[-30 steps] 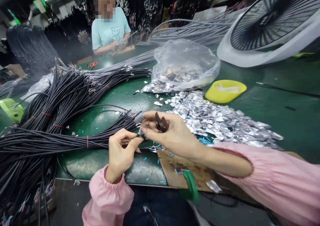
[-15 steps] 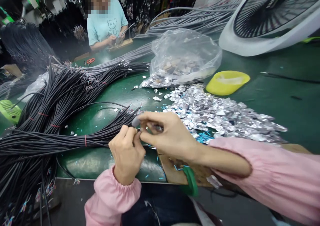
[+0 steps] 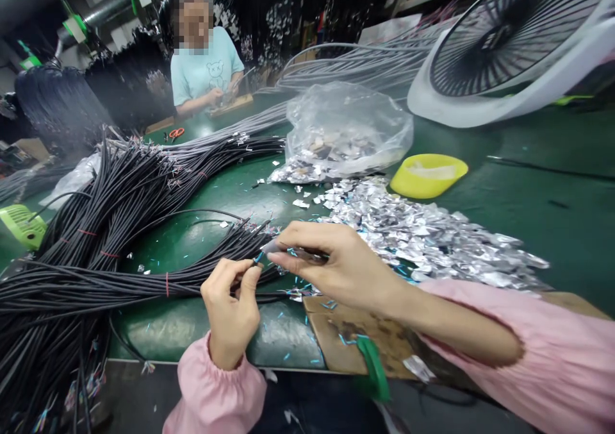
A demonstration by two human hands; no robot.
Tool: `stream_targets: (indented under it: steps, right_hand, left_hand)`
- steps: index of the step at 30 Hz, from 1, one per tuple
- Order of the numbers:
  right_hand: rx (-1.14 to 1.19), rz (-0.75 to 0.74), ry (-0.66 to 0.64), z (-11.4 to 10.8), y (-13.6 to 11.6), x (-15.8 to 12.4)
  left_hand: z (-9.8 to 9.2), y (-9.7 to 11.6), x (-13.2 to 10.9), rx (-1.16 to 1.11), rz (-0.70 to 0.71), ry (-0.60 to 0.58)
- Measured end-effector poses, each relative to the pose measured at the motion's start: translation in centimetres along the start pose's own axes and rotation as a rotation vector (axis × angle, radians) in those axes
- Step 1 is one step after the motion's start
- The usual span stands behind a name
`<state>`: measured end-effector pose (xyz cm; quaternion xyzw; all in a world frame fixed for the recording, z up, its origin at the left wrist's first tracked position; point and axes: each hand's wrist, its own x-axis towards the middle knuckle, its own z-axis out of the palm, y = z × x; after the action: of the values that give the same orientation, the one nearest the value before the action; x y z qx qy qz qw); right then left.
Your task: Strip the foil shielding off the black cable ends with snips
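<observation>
The left hand [image 3: 230,306] was closed in a pinch, thumb and forefinger together on the end of a thin black insulated cable [image 3: 202,283], at the point where short blue inner wires showed. That cable lay at the near edge of a large bundle of black cables [image 3: 110,229] spread across the left part of the green-topped work table [image 3: 528,184], tied here and there with red bands. The right hand [image 3: 336,264] was just beside the left, its fingers curled round a small dark metal cutting tool [image 3: 302,253], with the forefinger stretched toward the cable end. Whether the tool's tip touched the wires could not be told.

Below the right wrist lay a worn brown wooden board [image 3: 346,338] at the table's near edge, with a green handle [image 3: 372,367] resting on it. Beyond the right hand lay a broad heap of silver foil scraps [image 3: 432,235]. Behind the heap stood a clear plastic bag [image 3: 346,126] holding more scraps, and just beside it a shallow yellow plastic dish [image 3: 427,174]. A white-framed fan with a black grille [image 3: 509,43] lay tilted at the far right. A seated person in a light blue T-shirt [image 3: 204,68] was at the far side of the table, hands together over a board. Grey cables [image 3: 355,62] lay behind the bag.
</observation>
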<state>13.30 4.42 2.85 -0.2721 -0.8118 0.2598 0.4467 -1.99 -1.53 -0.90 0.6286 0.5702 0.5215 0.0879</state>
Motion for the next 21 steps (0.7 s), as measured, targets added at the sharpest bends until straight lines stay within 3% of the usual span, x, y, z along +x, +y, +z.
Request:
stream_targets:
  steps: [6, 9, 17, 21]
  right_hand:
    - [-0.046, -0.089, -0.008, 0.2, 0.4, -0.3]
    - [-0.013, -0.064, -0.029, 0.3, 0.3, -0.2]
    - [0.378, 0.501, -0.273, 0.1, -0.2, 0.7]
    - [0.416, 0.511, -0.271, -0.1, -0.6, 0.7]
  left_hand:
    - [-0.1, 0.1, -0.1, 0.02, 0.013, -0.054]
    - [-0.2, 0.1, -0.1, 0.002, 0.032, -0.098]
    - [-0.5, 0.2, -0.1, -0.106, 0.143, -0.024]
    - [-0.2, 0.4, -0.3, -0.081, 0.206, 0.069]
